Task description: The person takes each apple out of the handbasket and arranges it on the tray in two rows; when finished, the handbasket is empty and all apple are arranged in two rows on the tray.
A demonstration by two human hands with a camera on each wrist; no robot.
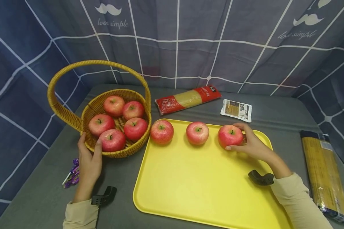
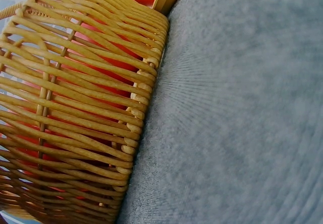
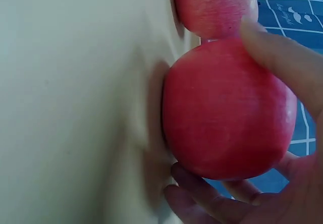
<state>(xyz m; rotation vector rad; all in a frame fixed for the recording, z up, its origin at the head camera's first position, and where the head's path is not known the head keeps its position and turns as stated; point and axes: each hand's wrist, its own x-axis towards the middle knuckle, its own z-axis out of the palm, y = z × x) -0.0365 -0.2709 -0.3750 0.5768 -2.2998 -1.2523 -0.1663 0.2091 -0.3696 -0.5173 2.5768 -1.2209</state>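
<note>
"Love simple" marks the blue-grey gridded curtain (image 1: 197,19) behind the grey worktop (image 1: 120,213). Right hand (image 1: 253,144) curls fingers round a red apple (image 1: 229,136) on the rectangular yellow tray (image 1: 189,181); left hand (image 1: 90,163) grips a woven tan basket (image 1: 137,147).

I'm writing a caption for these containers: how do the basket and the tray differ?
The basket is woven, with a tall arched handle; the tray is smooth, with none in view. The basket is rounded and deep, the tray flat, rectangular and low-rimmed. Five apples lie inside the basket; three are along the tray's far side. Both are yellowish and rest on the grey table.
</note>
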